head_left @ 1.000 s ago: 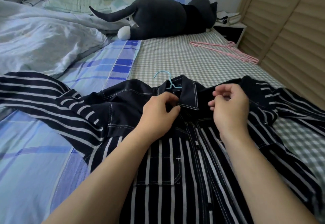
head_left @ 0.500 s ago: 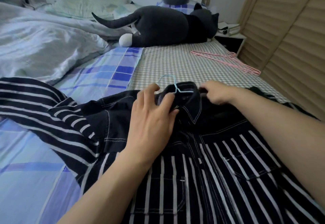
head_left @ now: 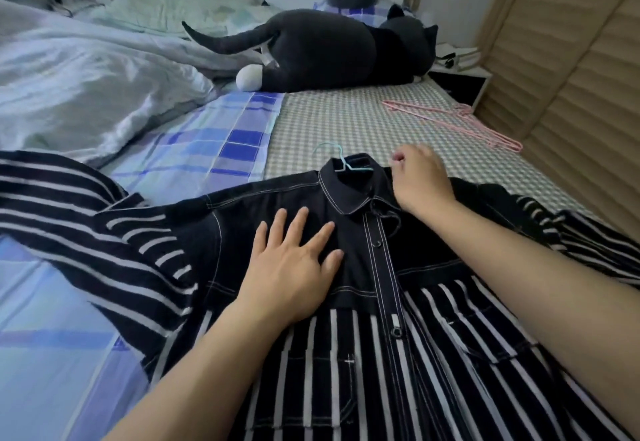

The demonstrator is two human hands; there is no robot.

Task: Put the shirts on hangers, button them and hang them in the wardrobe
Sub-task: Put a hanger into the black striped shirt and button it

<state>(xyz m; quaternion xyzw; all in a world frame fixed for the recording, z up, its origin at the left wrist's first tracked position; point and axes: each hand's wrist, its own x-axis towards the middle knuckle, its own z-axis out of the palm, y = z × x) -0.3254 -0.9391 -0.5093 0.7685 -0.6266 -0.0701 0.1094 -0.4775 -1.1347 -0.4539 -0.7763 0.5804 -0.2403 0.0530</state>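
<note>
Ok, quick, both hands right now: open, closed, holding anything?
Left hand: open, flat on the shirt.
Right hand: fingers curled at the collar; whether it pinches the fabric cannot be told.

Room's pretty dim, soft cool daylight with a bluish cast and no hard shadows anywhere. The brightest patch is the rumpled duvet [head_left: 79,87] in the upper left of the frame, so the light seems to come from that side. My left hand [head_left: 294,267] is sharp enough and throws only a faint shadow on the dark shirt [head_left: 363,354], whose black parts lose most detail. My right hand [head_left: 420,180] is smeared with motion blur at the fingers. Wide-angle lens bends things hard: the slatted doors [head_left: 588,76] on the right edge lean and curve. The plush cat [head_left: 329,52] up top looks soft and a bit noisy.
</note>
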